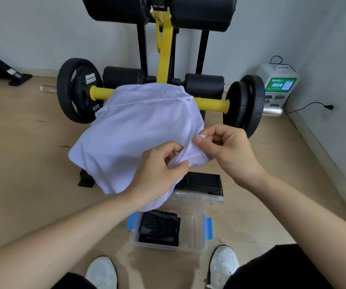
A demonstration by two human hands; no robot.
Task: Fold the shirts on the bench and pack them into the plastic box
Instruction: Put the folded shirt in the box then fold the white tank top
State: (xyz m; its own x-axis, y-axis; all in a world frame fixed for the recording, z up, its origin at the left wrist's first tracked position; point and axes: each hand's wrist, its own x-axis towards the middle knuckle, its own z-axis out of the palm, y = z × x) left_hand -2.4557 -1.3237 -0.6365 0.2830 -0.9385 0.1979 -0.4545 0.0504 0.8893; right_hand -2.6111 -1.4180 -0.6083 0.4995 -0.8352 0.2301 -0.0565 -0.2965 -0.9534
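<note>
At frame centre, the white shirt (138, 130) is being pinched at its edge in the grip of the left hand (159, 170) and the right hand (228, 151), seemingly for straightening.

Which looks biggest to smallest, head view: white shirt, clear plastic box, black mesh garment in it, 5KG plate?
1. white fabric shirt
2. clear plastic box with blue latches
3. black round 5KG weight plate; farther away, true size unsure
4. black folded mesh garment

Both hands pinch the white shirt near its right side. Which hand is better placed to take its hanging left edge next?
Probably the left hand: it lies over the white shirt, nearer that edge. The right hand pinches the fabric further right and would have to cross over.
</note>
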